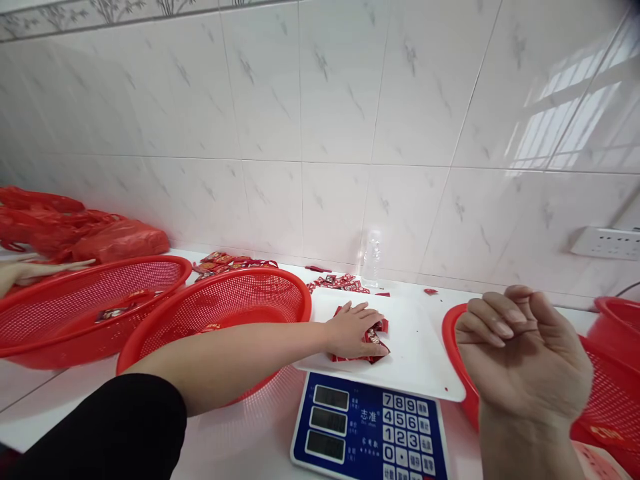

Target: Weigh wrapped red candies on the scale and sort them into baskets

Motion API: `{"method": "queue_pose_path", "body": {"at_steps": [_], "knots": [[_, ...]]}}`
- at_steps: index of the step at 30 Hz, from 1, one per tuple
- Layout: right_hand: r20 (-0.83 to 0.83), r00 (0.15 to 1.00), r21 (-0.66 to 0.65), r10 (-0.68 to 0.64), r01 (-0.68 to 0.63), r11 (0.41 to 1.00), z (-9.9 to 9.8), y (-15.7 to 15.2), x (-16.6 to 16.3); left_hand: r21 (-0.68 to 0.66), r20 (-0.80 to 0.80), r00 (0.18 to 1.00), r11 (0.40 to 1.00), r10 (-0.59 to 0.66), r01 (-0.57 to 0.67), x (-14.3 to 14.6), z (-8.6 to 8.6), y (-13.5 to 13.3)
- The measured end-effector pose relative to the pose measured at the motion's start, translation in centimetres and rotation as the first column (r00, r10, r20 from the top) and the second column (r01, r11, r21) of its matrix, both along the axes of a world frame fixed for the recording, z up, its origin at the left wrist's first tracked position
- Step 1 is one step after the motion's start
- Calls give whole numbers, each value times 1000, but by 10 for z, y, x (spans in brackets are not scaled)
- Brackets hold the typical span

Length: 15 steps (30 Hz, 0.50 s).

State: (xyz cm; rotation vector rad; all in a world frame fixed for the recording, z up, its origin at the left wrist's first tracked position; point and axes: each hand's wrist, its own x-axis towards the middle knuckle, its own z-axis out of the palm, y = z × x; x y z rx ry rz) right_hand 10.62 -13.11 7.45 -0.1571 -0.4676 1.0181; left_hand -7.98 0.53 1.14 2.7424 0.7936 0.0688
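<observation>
My left hand (354,328) reaches across to the white platter (420,360) of a blue weighing scale (370,430) and lies over a small pile of red sachets (375,343), fingers curled on them. My right hand (525,357) is raised in front of me, palm toward me, fingers curled in loosely, with nothing visible in it. It hovers over a red mesh basket (607,400) at the right.
Two red mesh baskets (240,300) (75,307) stand at the left, with a few sachets in the far one. More sachets (340,281) lie by the tiled wall near a clear bottle (371,257). Red plastic bags (75,230) sit far left, beside another person's hand (30,272).
</observation>
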Motion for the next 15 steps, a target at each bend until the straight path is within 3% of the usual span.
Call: {"method": "queue_pose_path", "body": {"at_steps": [6,15], "knots": [[8,1000,5,2,-2,1000,0,-1,-2,-15,-97,995,1000,-1,-1,3,3,0],[19,1000,9,-2,2,1000,0,-3,-2,-44,-104,995,999,5,-10,1,5,-1]]}}
